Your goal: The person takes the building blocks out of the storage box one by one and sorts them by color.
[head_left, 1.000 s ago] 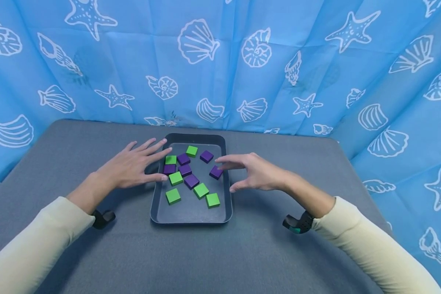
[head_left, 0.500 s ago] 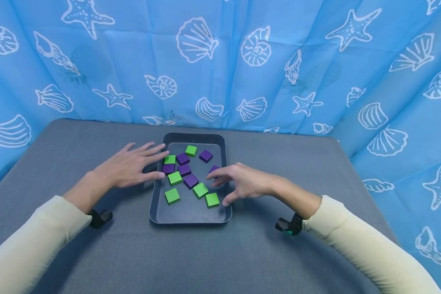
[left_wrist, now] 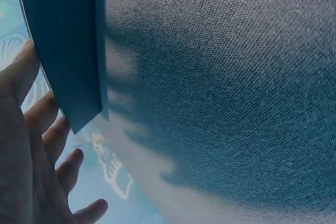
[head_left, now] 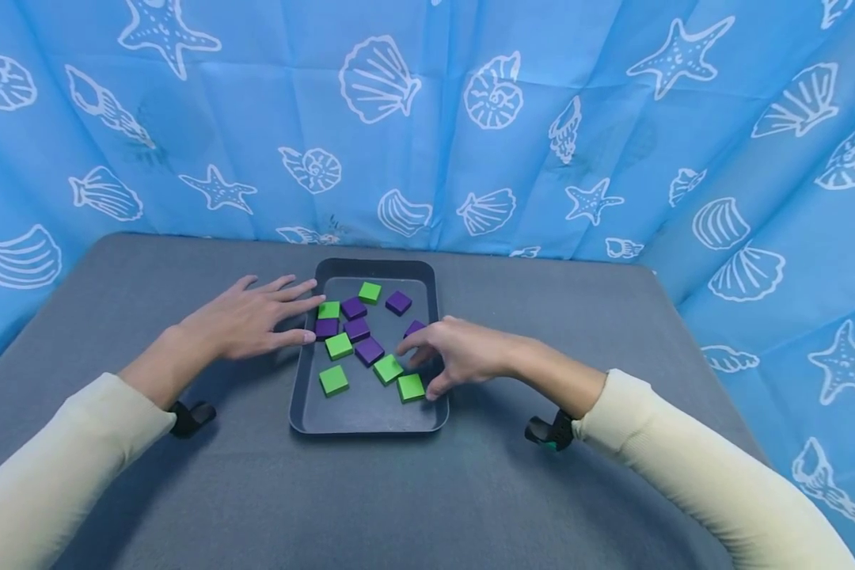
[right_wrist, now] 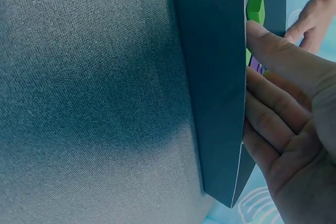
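Note:
A dark shallow tray (head_left: pixel 363 416) holds several flat square blocks, some green and some purple. My right hand (head_left: pixel 470 352) reaches over the tray's right rim, thumb and fingers apart and bent downward. Its thumb is close to a green block (head_left: pixel 411 388); whether they touch I cannot tell. Another green block (head_left: pixel 388 370) lies near the fingertips, and the hand partly covers a purple block (head_left: pixel 415 325). My left hand (head_left: pixel 249 321) is spread at the left rim, near a purple block (head_left: pixel 326 329) and a green block (head_left: pixel 329 309). Nothing shows in its grasp.
The tray stands on a grey cloth-covered table (head_left: pixel 370 499). Behind it hangs a blue curtain (head_left: pixel 413 134) with white shell and starfish prints. More blocks lie in the tray, including a purple one (head_left: pixel 398 302) toward the back right and a green one (head_left: pixel 333 381) at front left.
My right hand has moved left and slightly down, from beside the rim to over the tray's right side, covering part of a purple block. My left hand has barely shifted; the blocks keep their places.

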The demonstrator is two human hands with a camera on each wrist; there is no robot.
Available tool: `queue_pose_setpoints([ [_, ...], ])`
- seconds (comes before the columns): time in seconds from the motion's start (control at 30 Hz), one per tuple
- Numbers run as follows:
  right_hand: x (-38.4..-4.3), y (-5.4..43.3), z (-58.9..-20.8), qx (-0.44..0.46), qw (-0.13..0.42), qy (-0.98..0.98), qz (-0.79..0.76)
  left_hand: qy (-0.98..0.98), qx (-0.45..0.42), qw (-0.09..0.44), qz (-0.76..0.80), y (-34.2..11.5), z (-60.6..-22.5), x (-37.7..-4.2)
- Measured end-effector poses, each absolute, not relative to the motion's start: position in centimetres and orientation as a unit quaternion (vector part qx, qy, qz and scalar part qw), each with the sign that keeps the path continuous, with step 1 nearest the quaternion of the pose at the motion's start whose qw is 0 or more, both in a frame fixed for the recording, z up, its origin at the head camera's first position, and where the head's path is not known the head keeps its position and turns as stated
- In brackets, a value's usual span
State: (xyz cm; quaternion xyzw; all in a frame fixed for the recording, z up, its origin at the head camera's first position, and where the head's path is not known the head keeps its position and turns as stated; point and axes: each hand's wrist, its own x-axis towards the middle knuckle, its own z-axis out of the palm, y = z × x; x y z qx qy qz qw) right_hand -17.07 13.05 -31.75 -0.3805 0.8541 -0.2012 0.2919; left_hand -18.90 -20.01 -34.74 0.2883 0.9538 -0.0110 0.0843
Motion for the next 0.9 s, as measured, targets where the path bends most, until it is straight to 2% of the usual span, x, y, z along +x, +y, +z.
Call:
queue_pose_setpoints([
  [0.37, -17.4, 11.9, -31.9, -0.378, 0.316, 0.852, -0.178, 0.955, 0.279, 0.100, -0.006, -19.8, -34.7, -18.7],
  [0.9, -17.0, 11.4, -32.5, -0.390, 0.302, 0.855, -0.161, 0.954, 0.280, 0.102, 0.006, -19.9, -34.8, -18.7],
])
